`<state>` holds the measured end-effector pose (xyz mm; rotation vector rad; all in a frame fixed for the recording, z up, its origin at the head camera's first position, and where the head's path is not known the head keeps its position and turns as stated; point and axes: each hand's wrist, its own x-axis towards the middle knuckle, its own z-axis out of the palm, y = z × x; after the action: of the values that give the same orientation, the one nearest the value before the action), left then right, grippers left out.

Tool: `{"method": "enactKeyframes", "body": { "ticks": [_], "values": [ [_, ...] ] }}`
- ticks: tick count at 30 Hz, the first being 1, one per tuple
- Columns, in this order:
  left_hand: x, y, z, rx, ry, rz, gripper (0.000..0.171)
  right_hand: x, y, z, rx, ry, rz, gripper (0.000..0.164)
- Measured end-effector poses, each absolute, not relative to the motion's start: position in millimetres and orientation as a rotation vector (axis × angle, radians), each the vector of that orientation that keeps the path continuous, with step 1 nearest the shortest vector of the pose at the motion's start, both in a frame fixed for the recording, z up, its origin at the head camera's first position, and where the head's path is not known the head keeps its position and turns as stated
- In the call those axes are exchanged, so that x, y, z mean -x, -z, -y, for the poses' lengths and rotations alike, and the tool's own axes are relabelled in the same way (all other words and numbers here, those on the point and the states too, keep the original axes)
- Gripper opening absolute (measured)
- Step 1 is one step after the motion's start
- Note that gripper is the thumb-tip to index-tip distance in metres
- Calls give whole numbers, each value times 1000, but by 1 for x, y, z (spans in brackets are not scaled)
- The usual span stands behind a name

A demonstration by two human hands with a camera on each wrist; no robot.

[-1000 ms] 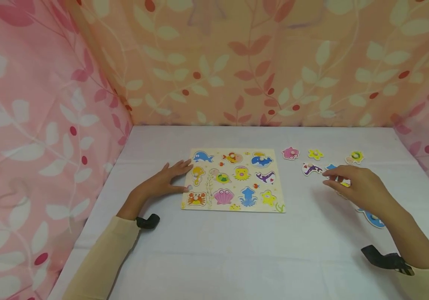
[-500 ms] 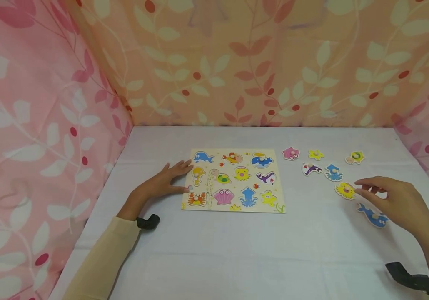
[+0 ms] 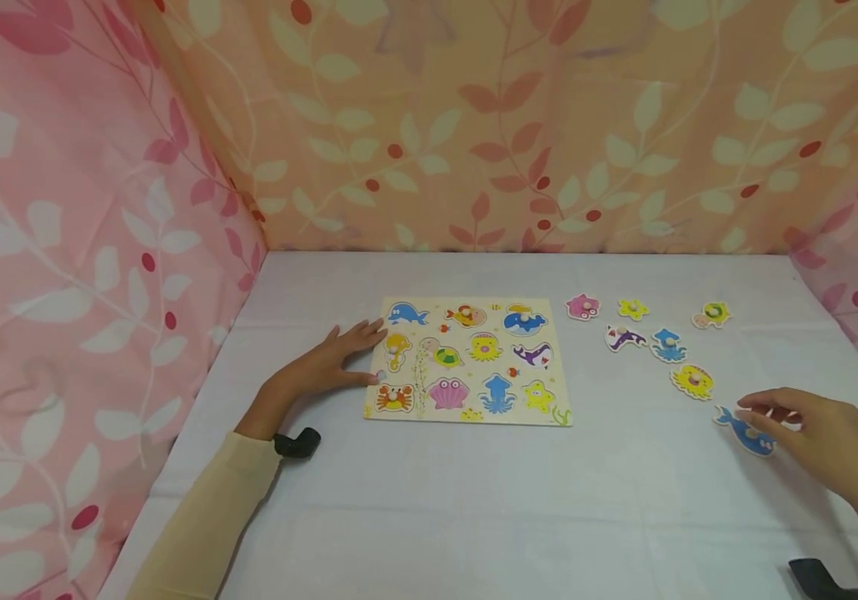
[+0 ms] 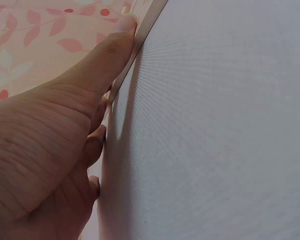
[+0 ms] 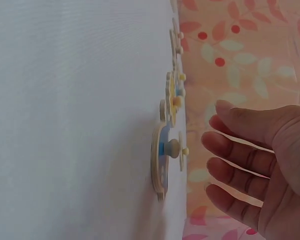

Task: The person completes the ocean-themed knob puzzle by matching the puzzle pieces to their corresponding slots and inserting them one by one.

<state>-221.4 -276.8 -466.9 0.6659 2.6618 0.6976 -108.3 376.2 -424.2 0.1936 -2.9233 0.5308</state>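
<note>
My left hand rests at the left edge of a wooden puzzle board, fingers spread. In the left wrist view its thumb lies on the board's edge. My right hand hovers over a blue whale piece, partly hiding it. In the right wrist view the fingers are apart from the whale's round knob and hold nothing. A yellow octopus piece lies just beyond. On the board, a crab, a seahorse and a fish sit in their slots.
Further loose knobbed pieces lie right of the board: a blue squid, a purple-and-white whale, a pink shell, a yellow starfish and a turtle. Patterned cloth walls the white table at back and sides.
My right hand has moved right and toward me, from the squid and octopus pieces to over the blue whale. The left hand has stayed at the board's edge.
</note>
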Motion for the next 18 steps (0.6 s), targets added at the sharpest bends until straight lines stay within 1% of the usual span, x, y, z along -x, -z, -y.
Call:
{"method": "enactKeyframes", "body": {
  "ticks": [6,12,18],
  "values": [
    [221,467,276,-661,-708,-2662,93,103,430,-385,-203,-524,2957,24],
    [221,467,277,-676,-720,-2658,92,103,436,-392,-206,-504,2989,19],
    [222,468,277,-682,-712,-2658,93,104,442,-396,-245,-494,3015,19]
  ]
}}
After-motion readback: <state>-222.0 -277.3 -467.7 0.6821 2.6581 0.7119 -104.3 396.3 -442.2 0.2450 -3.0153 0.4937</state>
